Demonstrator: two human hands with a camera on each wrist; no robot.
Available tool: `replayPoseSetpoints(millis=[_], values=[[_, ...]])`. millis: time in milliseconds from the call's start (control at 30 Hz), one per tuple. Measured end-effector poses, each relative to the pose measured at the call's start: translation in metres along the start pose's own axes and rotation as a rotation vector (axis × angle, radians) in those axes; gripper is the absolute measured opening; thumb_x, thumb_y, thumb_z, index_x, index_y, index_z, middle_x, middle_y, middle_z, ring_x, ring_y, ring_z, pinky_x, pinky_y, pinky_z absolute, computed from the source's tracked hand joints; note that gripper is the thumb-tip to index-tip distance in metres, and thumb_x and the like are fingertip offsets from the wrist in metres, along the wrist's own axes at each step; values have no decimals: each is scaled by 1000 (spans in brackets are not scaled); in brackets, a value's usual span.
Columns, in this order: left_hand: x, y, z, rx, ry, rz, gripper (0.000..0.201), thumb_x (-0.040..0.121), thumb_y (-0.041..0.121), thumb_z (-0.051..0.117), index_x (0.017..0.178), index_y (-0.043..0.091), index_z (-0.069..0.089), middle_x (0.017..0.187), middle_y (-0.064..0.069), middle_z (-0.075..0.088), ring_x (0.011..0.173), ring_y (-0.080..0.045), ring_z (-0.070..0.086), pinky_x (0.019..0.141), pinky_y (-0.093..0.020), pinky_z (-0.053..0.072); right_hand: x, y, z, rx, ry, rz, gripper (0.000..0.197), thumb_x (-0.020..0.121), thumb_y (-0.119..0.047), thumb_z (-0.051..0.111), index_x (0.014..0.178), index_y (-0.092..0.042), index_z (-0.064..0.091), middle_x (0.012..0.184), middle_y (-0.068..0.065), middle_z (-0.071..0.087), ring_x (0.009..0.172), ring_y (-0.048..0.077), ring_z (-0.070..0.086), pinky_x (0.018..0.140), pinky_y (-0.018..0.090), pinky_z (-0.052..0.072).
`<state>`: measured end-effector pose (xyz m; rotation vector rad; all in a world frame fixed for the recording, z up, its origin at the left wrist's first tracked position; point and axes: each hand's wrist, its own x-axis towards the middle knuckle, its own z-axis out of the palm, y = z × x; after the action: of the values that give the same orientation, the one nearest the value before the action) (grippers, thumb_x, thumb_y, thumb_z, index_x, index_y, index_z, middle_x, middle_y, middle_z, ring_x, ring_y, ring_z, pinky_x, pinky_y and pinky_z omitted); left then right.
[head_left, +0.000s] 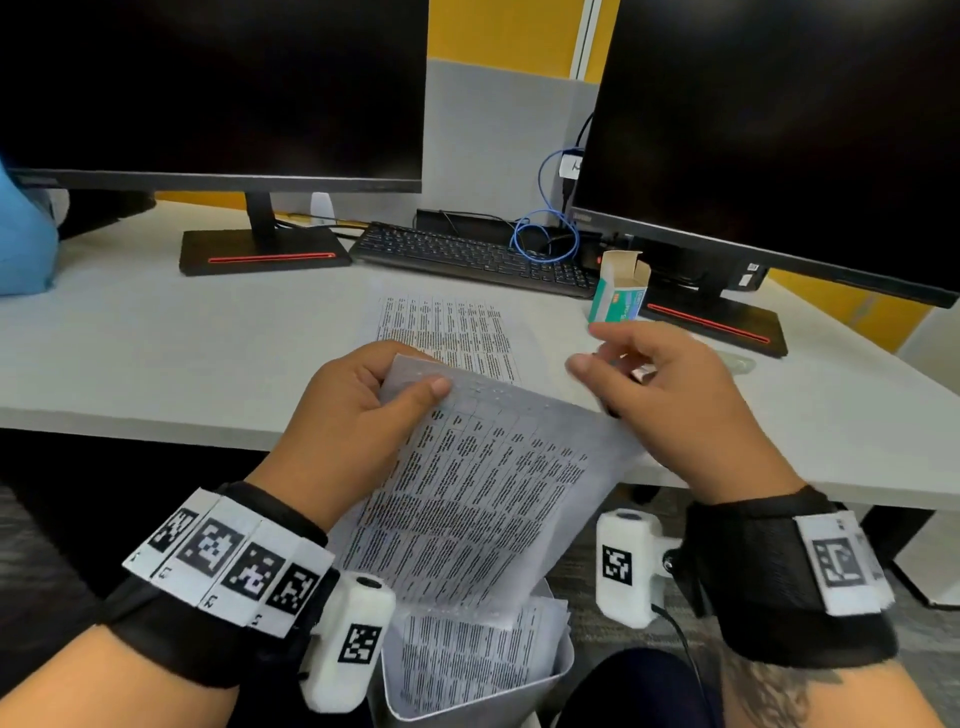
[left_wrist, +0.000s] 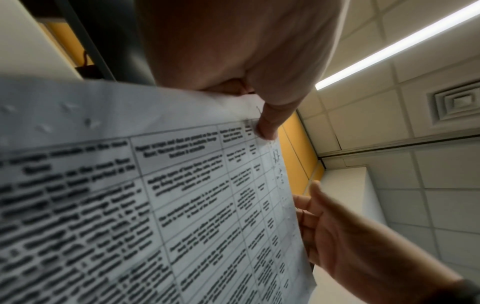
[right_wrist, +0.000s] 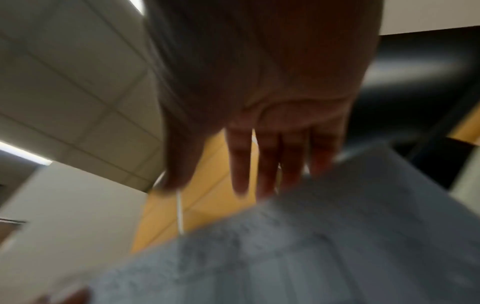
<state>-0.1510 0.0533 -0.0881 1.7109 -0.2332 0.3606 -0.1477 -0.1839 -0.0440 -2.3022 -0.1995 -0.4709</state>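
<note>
The left hand (head_left: 358, 410), at the centre of the head view, pinches the top corner of the printed sheet (head_left: 483, 499), with the thumb on its face and the fingers curled behind. The sheet hangs tilted in the air, running from the centre of the frame over the front edge of the counter (head_left: 156, 353) down to a grey bin (head_left: 563, 654) at lower middle that holds more printed pages.

The right hand (head_left: 670, 395), right of centre, holds nothing. Its fingers are loosely spread just beside the sheet's right edge, and I cannot tell whether they touch it.

On the counter behind lie a second sheet (head_left: 447, 332), a small open box (head_left: 618, 293) and a keyboard (head_left: 467, 254). A dark monitor (head_left: 208, 88) stands at upper left and a second monitor (head_left: 779, 130) at upper right.
</note>
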Motion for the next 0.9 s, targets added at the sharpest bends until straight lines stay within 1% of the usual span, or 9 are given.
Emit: replayPoseSetpoints(millis=[67,133,200,333,433,533,600,700,900], values=[[0,-3,-1,-20,11,-29,4,88,15,67,85,17,68,82,-4,74,76,-15,71,67,-28,58,-5,-11,-6,-85,-254,17,46,70,-52,76,113,-37,67,94,-14,67,87,3,61,79,25,51],[-1,-7,-1,-18,-2,-29,6,88,15,68,83,18,68,82,-4,74,77,-18,71,69,-31,58,-7,-13,-4,-256,-436,38,23,81,-34,76,103,-34,72,88,-13,70,81,3,64,74,25,53],[-3,-10,-1,8,-47,-40,7,88,14,68,82,17,68,82,-3,74,77,-17,71,68,-31,58,-8,-8,4,-379,-512,33,9,88,-21,69,92,-27,74,82,-10,70,74,5,62,63,20,48],[-9,-25,-3,215,-187,-64,10,87,17,70,78,21,68,78,4,72,71,-5,67,63,-20,54,-14,11,24,-502,-592,28,21,89,-9,59,93,-21,75,77,-2,63,74,14,59,52,14,35],[-11,-37,-6,505,-302,-54,9,85,30,70,77,27,67,74,10,70,72,-3,64,66,-24,51,-18,23,35,-554,-660,58,24,92,-9,55,101,-20,75,86,2,62,83,18,59,58,22,36],[-14,-40,-2,720,-445,-8,9,87,34,66,79,35,66,75,21,66,76,7,58,61,-13,40,-17,31,43,-592,-702,81,24,93,-10,55,107,-17,74,92,4,61,91,20,59,66,21,34],[-14,-44,1,771,-505,6,10,88,31,64,80,36,65,80,20,67,78,5,59,66,-19,46,-17,35,48,-587,-731,102,25,94,-8,55,109,-16,73,96,4,63,92,19,58,72,19,33],[-13,-51,1,799,-489,13,9,88,28,61,81,34,64,81,17,68,79,-1,61,74,-30,52,-18,42,52,-568,-681,60,26,94,-6,54,107,-17,74,99,3,64,92,19,59,73,19,33],[-13,-73,4,896,-605,26,10,94,28,54,91,32,63,87,18,64,83,-3,58,75,-26,49,-18,58,71,-581,-787,135,28,94,-8,54,114,-17,72,115,4,68,103,22,63,87,25,45]])
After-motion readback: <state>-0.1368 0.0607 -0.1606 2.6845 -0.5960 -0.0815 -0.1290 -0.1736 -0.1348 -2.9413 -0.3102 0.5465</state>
